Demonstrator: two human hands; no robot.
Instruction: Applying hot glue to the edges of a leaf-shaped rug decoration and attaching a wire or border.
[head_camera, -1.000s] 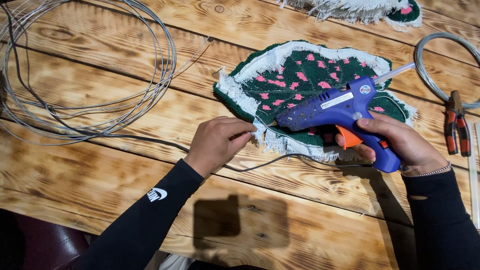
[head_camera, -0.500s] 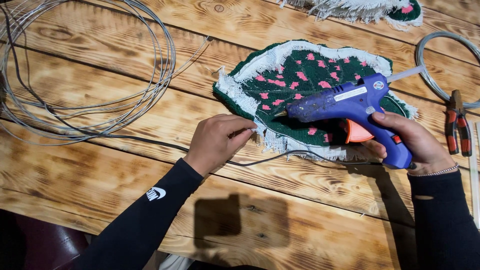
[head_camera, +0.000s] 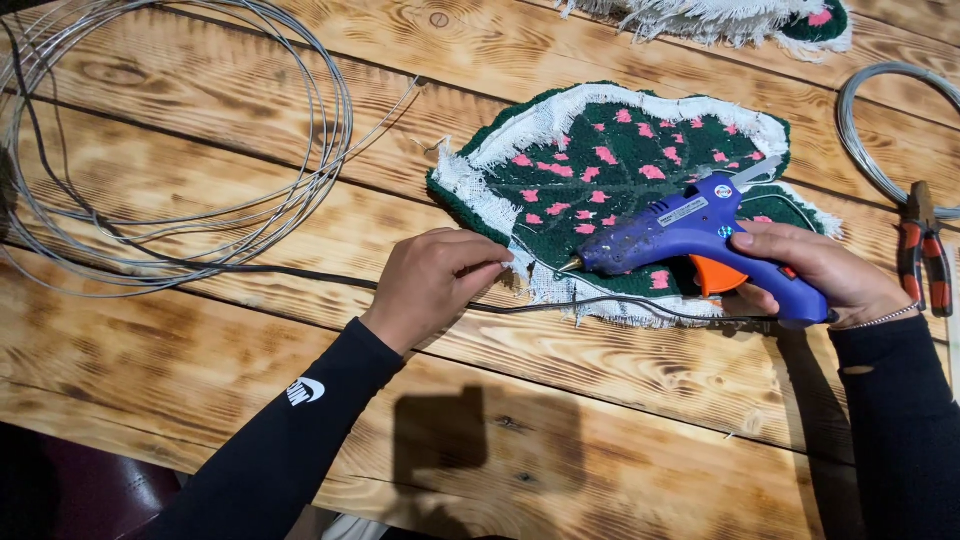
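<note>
Head view: right hand (head_camera: 815, 275) wraps the handle of a blue glue gun (head_camera: 680, 232) with an orange trigger, gripping it closed; nozzle points left, tip low over the frayed white edge of a leaf-shaped tufted rug piece (head_camera: 610, 165), green with pink spots. Gun body lies across the rug's lower right part. Left hand (head_camera: 435, 280) is curled, fingertips (head_camera: 492, 262) pinched together on the rug's white fringe at the lower left edge, just beside the nozzle tip; whether it pinches fringe or the thin wire there, cannot tell. A thin dark wire (head_camera: 330, 278) runs along the table under the left hand and along the rug's lower edge. Rug sits centre right on a burnt-grain wooden table (head_camera: 560, 400). Large coil of grey wire (head_camera: 190, 130) lies far left, well apart from the hands. Second smaller wire coil (head_camera: 875, 130) at the right edge, with red-handled pliers (head_camera: 922, 255) just below it, near the right wrist. Another fringed rug piece (head_camera: 740, 15) is cut off at the top edge. Both sleeves black.
</note>
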